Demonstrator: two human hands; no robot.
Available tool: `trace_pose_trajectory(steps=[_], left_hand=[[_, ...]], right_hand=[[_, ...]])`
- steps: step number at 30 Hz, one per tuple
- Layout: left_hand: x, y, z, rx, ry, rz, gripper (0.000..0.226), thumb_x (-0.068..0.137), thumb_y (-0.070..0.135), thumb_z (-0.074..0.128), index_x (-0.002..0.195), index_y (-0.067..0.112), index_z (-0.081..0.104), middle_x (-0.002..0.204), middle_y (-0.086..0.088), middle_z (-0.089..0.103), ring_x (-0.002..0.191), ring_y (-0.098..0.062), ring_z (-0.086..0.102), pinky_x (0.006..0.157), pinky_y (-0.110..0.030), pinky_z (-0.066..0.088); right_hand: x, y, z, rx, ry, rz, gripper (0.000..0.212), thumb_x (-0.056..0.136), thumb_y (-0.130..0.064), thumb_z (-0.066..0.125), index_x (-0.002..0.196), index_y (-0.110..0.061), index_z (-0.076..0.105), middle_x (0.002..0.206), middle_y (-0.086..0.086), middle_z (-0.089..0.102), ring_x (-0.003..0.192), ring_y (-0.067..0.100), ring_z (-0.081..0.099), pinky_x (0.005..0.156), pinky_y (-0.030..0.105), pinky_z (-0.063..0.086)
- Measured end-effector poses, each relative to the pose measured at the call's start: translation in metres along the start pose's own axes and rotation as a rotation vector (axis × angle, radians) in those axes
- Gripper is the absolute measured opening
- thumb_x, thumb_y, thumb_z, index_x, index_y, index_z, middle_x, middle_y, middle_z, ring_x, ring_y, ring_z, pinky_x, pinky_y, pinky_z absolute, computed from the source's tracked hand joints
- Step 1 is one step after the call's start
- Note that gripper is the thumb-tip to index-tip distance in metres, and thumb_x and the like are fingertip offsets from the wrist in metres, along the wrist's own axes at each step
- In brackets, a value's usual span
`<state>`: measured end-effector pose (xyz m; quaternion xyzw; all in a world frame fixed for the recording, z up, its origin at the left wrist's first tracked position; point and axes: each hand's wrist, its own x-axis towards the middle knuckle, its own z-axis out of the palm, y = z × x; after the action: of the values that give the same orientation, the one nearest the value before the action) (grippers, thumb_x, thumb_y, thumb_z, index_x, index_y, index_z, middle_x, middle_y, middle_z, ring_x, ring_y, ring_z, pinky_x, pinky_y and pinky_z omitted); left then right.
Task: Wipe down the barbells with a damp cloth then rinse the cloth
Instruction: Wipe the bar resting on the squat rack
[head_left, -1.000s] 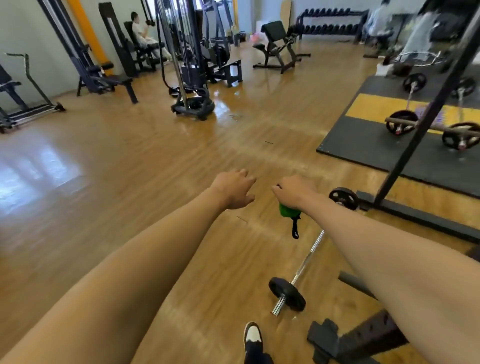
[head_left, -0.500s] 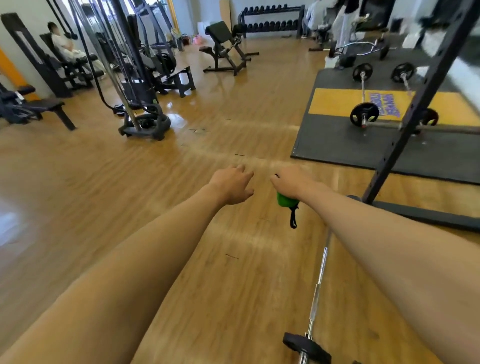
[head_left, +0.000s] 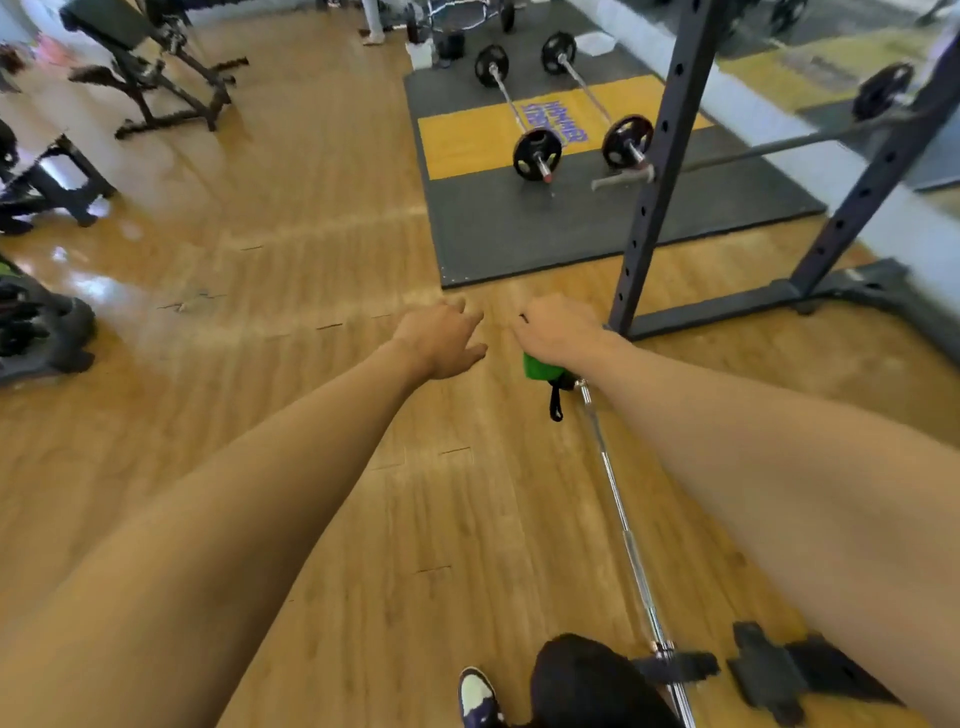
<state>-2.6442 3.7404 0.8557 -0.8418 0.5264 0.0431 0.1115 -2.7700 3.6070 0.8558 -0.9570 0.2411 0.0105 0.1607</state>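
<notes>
My right hand (head_left: 558, 332) grips the green cloth (head_left: 540, 367) at the far end of the barbell (head_left: 621, 512). My left hand (head_left: 441, 338) hovers beside it, fingers relaxed, empty. Wiping step, I judge; next, draw the cloth back along it toward me.

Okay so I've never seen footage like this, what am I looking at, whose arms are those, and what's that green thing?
There is no machine here. These are a person's two bare arms, filmed by a wide-angle camera worn on their head, looking forward and down. The left hand is open and holds nothing. The right hand grips a green cloth over a barbell that lies on the wooden floor. Whether cloth and bar touch, I cannot tell. Beyond them stand a dark rack and a mat with two more barbells. The person's shoe shows at the bottom.
</notes>
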Motion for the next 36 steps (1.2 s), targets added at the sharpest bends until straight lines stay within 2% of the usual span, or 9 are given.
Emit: trace_pose_trajectory(steps=[5, 11, 14, 19, 24, 26, 29, 32, 36], left_hand=[[0.096, -0.045, 0.002, -0.009, -0.021, 0.133, 0.055, 0.1, 0.05, 0.044, 0.141, 0.014, 0.046, 0.134, -0.017, 0.053, 0.123, -0.036, 0.052, 0.095, -0.051, 0.05], [0.231, -0.085, 0.001, -0.006, 0.009, 0.272, 0.054, 0.101, 0.05, 0.044, 0.142, 0.014, 0.045, 0.134, -0.014, 0.05, 0.122, -0.035, 0.049, 0.093, -0.053, 0.051], [0.31, -0.104, -0.007, 0.026, 0.017, 0.319, 0.053, 0.102, 0.051, 0.042, 0.14, 0.015, 0.046, 0.133, -0.012, 0.05, 0.121, -0.033, 0.05, 0.088, -0.047, 0.052], [0.436, -0.139, -0.041, 0.054, 0.031, 0.409, 0.05, 0.102, 0.049, 0.042, 0.138, 0.014, 0.046, 0.129, -0.012, 0.051, 0.119, -0.033, 0.051, 0.087, -0.045, 0.047], [0.562, -0.186, -0.083, 0.055, 0.058, 0.422, 0.049, 0.104, 0.049, 0.041, 0.135, 0.012, 0.045, 0.129, -0.014, 0.05, 0.119, -0.035, 0.05, 0.089, -0.047, 0.047], [0.615, -0.202, -0.095, 0.045, 0.066, 0.439, 0.05, 0.104, 0.049, 0.041, 0.136, 0.011, 0.044, 0.13, -0.015, 0.049, 0.121, -0.036, 0.049, 0.09, -0.049, 0.047], [0.698, -0.22, -0.105, 0.059, 0.088, 0.492, 0.052, 0.104, 0.05, 0.04, 0.139, 0.011, 0.043, 0.132, -0.015, 0.048, 0.122, -0.036, 0.049, 0.091, -0.049, 0.046], [0.78, -0.231, -0.112, 0.053, 0.107, 0.554, 0.051, 0.104, 0.049, 0.04, 0.137, 0.011, 0.044, 0.129, -0.015, 0.049, 0.12, -0.036, 0.049, 0.087, -0.047, 0.045], [0.891, -0.247, -0.13, 0.091, 0.11, 0.676, 0.05, 0.103, 0.049, 0.04, 0.135, 0.011, 0.045, 0.127, -0.014, 0.05, 0.116, -0.035, 0.051, 0.083, -0.045, 0.045]], right_hand=[[0.075, 0.019, 0.003, 0.015, 0.037, 0.202, 0.036, 0.104, -0.035, 0.033, 0.075, -0.019, 0.048, 0.097, 0.009, 0.061, 0.082, 0.029, 0.05, 0.067, 0.035, 0.034], [0.196, 0.065, -0.002, 0.029, 0.073, 0.341, 0.04, 0.103, -0.036, 0.033, 0.097, -0.011, 0.063, 0.112, 0.014, 0.066, 0.093, 0.033, 0.056, 0.073, 0.035, 0.036], [0.269, 0.089, -0.006, 0.061, 0.08, 0.381, 0.043, 0.102, -0.036, 0.034, 0.103, -0.009, 0.066, 0.113, 0.014, 0.066, 0.1, 0.035, 0.06, 0.074, 0.036, 0.037], [0.389, 0.126, -0.042, 0.067, 0.039, 0.423, 0.035, 0.103, -0.035, 0.032, 0.089, -0.014, 0.055, 0.099, 0.009, 0.059, 0.086, 0.028, 0.051, 0.067, 0.036, 0.035], [0.508, 0.158, -0.086, 0.042, 0.096, 0.414, 0.042, 0.104, -0.037, 0.034, 0.073, -0.016, 0.053, 0.082, 0.005, 0.056, 0.076, 0.028, 0.056, 0.055, 0.034, 0.032], [0.555, 0.175, -0.104, 0.032, 0.122, 0.431, 0.043, 0.104, -0.037, 0.033, 0.069, -0.018, 0.049, 0.079, 0.004, 0.054, 0.078, 0.029, 0.056, 0.059, 0.035, 0.035], [0.63, 0.201, -0.125, 0.038, 0.145, 0.488, 0.041, 0.104, -0.039, 0.031, 0.067, -0.023, 0.041, 0.078, 0.002, 0.047, 0.079, 0.028, 0.05, 0.066, 0.037, 0.036], [0.703, 0.23, -0.135, 0.027, 0.176, 0.529, 0.039, 0.103, -0.038, 0.032, 0.069, -0.023, 0.045, 0.087, 0.005, 0.055, 0.083, 0.029, 0.054, 0.067, 0.036, 0.038], [0.786, 0.268, -0.153, 0.013, 0.209, 0.618, 0.034, 0.103, -0.036, 0.033, 0.076, -0.022, 0.05, 0.08, 0.0, 0.053, 0.08, 0.028, 0.054, 0.057, 0.033, 0.033]])
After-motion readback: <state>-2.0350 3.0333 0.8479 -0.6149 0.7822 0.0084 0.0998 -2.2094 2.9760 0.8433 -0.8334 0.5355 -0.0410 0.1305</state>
